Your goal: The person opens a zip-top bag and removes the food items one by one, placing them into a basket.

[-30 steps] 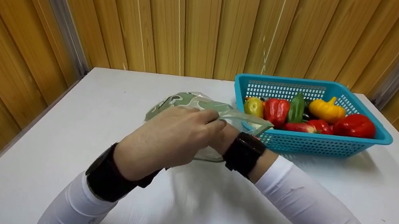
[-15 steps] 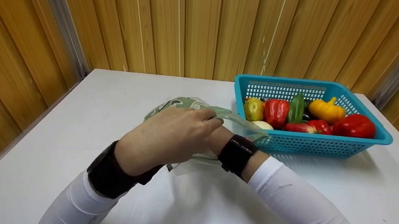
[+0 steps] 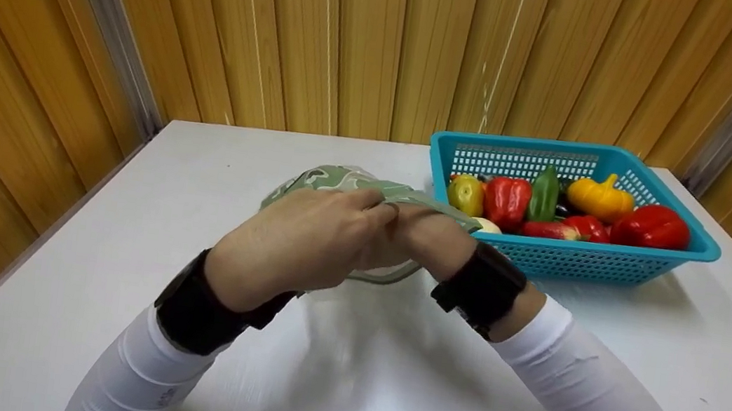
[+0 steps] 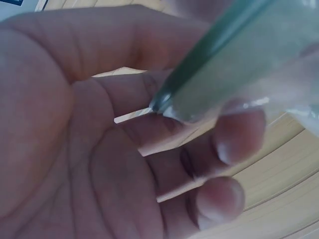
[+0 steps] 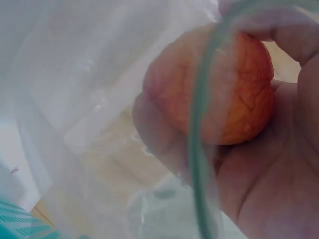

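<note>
In the head view my left hand [image 3: 304, 243] grips the edge of a see-through bag [image 3: 334, 176] with a green camouflage print. The left wrist view shows the bag's green rim [image 4: 199, 59] running between the fingers. My right hand [image 3: 429, 235] lies partly behind the left one at the bag's mouth. In the right wrist view it holds a wrinkled, orange-red, peach-shaped fruit [image 5: 249, 84] in its curled fingers, with the clear film and green rim in front. The fruit is hidden in the head view.
A blue plastic basket [image 3: 585, 263] stands at the back right of the white table [image 3: 217, 150]. It holds red peppers [image 3: 652, 227], a green pepper [image 3: 544, 194], a yellow pumpkin [image 3: 600, 196] and several other vegetables. A wood-patterned wall [image 3: 387, 45] stands behind.
The right wrist drew back left, then moved right, and more of the back of the right hand now shows. The left hand keeps its grip on the bag, nearly in place.
</note>
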Motion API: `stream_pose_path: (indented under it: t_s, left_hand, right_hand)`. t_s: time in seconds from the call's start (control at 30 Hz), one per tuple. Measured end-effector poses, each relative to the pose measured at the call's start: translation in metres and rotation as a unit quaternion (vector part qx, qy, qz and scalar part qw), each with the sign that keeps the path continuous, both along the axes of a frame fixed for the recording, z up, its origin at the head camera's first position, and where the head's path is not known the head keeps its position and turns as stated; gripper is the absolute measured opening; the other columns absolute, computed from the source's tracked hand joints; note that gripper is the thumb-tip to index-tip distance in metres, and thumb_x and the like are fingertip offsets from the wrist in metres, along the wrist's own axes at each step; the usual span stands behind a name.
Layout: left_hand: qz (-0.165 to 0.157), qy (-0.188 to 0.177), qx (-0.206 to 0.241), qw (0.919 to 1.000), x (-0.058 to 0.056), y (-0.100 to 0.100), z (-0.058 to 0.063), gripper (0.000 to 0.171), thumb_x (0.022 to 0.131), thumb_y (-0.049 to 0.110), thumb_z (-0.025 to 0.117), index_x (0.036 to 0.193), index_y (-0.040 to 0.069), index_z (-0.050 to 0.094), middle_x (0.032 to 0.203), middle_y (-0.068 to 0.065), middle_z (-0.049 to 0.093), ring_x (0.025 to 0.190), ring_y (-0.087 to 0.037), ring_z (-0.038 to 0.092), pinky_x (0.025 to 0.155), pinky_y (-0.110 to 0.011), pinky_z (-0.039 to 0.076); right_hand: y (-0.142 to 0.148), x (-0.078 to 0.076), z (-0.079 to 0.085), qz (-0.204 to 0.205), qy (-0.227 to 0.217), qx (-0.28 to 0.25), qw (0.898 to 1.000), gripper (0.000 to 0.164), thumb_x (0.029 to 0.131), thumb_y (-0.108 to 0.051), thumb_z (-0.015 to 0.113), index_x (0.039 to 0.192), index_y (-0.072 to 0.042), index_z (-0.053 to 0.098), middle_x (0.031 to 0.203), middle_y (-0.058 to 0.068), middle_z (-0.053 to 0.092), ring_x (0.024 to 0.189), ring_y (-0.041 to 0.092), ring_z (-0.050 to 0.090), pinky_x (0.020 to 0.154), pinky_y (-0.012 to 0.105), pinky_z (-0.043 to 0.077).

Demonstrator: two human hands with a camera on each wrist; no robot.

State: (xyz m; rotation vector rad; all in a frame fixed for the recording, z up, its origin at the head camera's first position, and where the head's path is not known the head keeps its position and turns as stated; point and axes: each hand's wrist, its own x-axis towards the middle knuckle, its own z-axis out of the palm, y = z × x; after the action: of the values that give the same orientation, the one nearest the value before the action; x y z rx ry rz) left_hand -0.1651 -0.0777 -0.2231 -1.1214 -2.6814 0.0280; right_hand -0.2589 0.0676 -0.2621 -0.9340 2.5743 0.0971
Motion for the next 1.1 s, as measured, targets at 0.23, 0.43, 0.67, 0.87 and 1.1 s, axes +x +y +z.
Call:
stream_pose_path:
  t_s: [0.23, 0.43, 0.67, 0.87, 1.1]
  left_hand:
    - [0.029, -0.009, 0.013, 0.9994, -0.016, -0.010, -0.003, 0.029, 0.088, 0.001, 0.059, 0.115, 0.009, 0.066, 0.103, -0.005, 0.063, 0.084, -0.025, 0.066, 0.072, -0.042, 0.058]
    - [0.067, -0.022, 0.011, 0.9975, -0.025, -0.021, -0.004, 0.037, 0.090, -0.005, 0.056, 0.124, 0.006, 0.063, 0.110, -0.008, 0.063, 0.096, -0.025, 0.065, 0.080, -0.042, 0.058]
    - [0.077, -0.036, 0.004, 0.9964, -0.033, -0.025, -0.004, 0.043, 0.095, 0.004, 0.053, 0.138, 0.005, 0.055, 0.129, -0.013, 0.061, 0.118, -0.029, 0.062, 0.094, -0.046, 0.055]
    - [0.086, -0.074, 0.005, 0.9936, -0.049, -0.030, -0.004, 0.051, 0.096, 0.016, 0.057, 0.145, 0.004, 0.048, 0.137, -0.016, 0.056, 0.121, -0.031, 0.058, 0.101, -0.047, 0.050]
    - [0.111, -0.104, 0.003, 0.9884, -0.061, -0.041, -0.010, 0.061, 0.093, 0.017, 0.057, 0.150, 0.004, 0.041, 0.146, -0.019, 0.048, 0.134, -0.035, 0.050, 0.111, -0.050, 0.041]
  right_hand:
    - [0.017, 0.016, -0.004, 0.024, 0.032, -0.169, 0.985, 0.064, 0.093, -0.032, 0.070, 0.146, -0.011, 0.040, 0.129, 0.007, 0.053, 0.113, 0.022, 0.052, 0.093, 0.036, 0.048]
    - [0.025, 0.031, 0.006, 0.072, 0.085, -0.202, 0.973, 0.065, 0.094, -0.035, 0.068, 0.150, -0.017, 0.041, 0.147, 0.007, 0.044, 0.123, 0.024, 0.052, 0.102, 0.039, 0.049]
    - [0.051, 0.046, 0.028, 0.076, 0.093, -0.260, 0.958, 0.055, 0.094, -0.034, 0.068, 0.144, -0.022, 0.049, 0.141, 0.003, 0.046, 0.121, 0.020, 0.049, 0.094, 0.037, 0.052]
    - [0.088, 0.046, 0.044, 0.051, 0.119, -0.303, 0.944, 0.054, 0.093, -0.041, 0.067, 0.142, -0.023, 0.051, 0.139, 0.000, 0.049, 0.117, 0.018, 0.050, 0.092, 0.037, 0.052]
    - [0.128, 0.011, 0.043, -0.055, 0.168, -0.343, 0.923, 0.056, 0.095, -0.033, 0.067, 0.144, -0.015, 0.048, 0.138, 0.012, 0.048, 0.120, 0.028, 0.049, 0.090, 0.049, 0.055]
